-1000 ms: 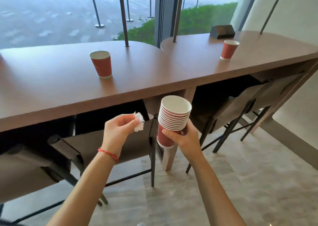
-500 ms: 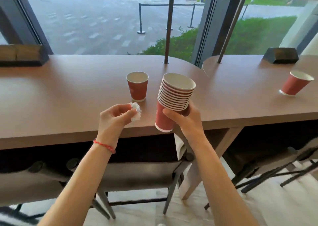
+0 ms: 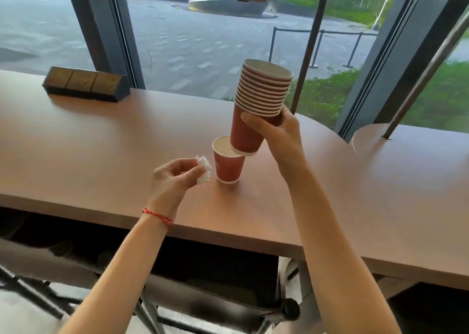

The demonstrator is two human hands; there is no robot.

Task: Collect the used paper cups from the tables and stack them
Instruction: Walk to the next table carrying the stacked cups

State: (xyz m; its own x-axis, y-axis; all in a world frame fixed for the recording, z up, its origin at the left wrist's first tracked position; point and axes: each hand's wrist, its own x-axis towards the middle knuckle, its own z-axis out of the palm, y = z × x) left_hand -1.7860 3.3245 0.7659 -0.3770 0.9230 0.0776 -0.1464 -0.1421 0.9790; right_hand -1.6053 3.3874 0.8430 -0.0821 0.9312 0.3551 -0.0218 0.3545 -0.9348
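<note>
stack of cups (image 3: pixel 256 105) now tilted just above lone cup (image 3: pixel 228 161) on counter (image 3: pixel 101 140), base over its rim; half second ago stack hung beside it. right hand (image 3: pixel 276 133) grips stack. left hand (image 3: pixel 175 178), beside lone cup, pinches crumpled napkin (image 3: pixel 203 172). nesting looks imminent.

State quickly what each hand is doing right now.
Left hand: pinches a tissue.
Right hand: grips the cup stack.
</note>
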